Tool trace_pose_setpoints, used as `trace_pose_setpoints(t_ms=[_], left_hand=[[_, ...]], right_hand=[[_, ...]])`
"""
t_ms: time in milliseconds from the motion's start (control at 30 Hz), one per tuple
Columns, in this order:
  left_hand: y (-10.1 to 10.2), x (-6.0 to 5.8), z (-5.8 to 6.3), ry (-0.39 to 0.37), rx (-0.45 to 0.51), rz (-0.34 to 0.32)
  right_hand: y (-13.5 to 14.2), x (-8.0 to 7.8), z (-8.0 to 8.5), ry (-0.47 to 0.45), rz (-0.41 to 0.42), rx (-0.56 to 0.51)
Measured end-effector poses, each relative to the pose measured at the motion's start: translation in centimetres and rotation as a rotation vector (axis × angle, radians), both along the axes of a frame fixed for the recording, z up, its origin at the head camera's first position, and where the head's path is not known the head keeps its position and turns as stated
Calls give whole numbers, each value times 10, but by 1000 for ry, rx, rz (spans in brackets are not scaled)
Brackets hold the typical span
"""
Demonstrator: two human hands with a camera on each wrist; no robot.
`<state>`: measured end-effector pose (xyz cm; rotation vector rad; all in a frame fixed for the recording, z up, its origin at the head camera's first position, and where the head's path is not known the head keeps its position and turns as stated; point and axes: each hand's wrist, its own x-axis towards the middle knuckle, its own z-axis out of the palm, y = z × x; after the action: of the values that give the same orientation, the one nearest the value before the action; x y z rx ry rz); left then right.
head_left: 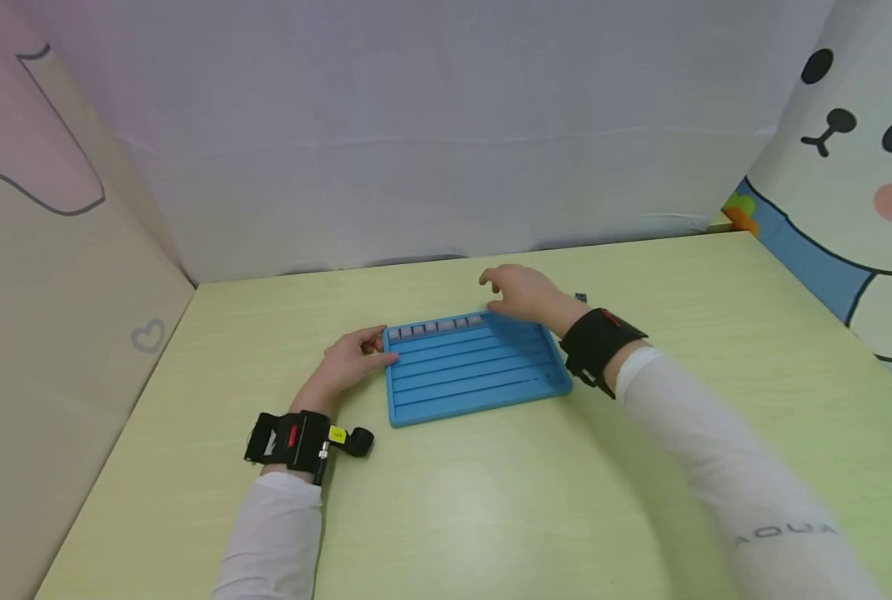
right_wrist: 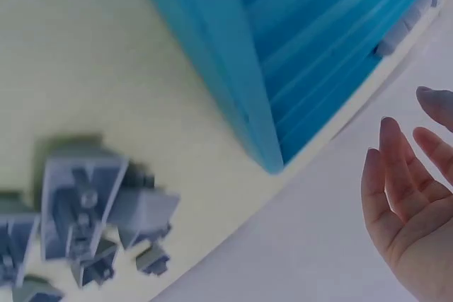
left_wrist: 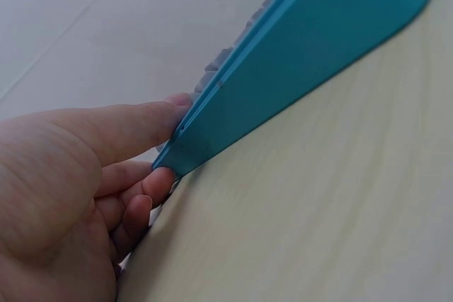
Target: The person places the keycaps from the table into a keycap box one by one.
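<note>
A blue ridged tray (head_left: 470,375) lies on the table, tilted up in the left wrist view. Grey keycaps (head_left: 431,327) stand in a row along its far slot, from the left end past the middle. My left hand (head_left: 352,358) pinches the tray's far left corner, thumb on the rim and fingers at the side. Over the far right part of the tray hovers my right hand (head_left: 524,292), fingers loosely bent and apart, with nothing seen between them. Several loose grey keycaps (right_wrist: 81,203) lie beside the tray's right side in the right wrist view.
The pale wooden table (head_left: 446,517) ends at a white cloth (head_left: 446,167) behind. A printed cloth panel (head_left: 829,183) stands on the right, another (head_left: 56,350) on the left. One dark keycap (head_left: 581,297) shows past the right wrist; my arm hides what lies behind it.
</note>
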<state>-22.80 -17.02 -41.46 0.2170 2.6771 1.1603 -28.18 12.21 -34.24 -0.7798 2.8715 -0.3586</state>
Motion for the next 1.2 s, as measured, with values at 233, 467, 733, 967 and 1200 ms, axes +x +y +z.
trace_pose_setpoints(t_ms=[233,467,733,967,1200], left_hand=[[0,0,-2,17,28,-14],[0,-1,0,-1,22,-12],[0,0,-1,-4,2,-7],[2,0,-1,-9,4,-8],[2,0,1,-11,5,-9]], right_hand=[[22,-6,15,25,-36,-32],[54,-12,27,-101,-75,-20],[85,-10,29,-321,-175,77],[104,2,23,-272,-29,176],[107,9,18,-301,88,241]])
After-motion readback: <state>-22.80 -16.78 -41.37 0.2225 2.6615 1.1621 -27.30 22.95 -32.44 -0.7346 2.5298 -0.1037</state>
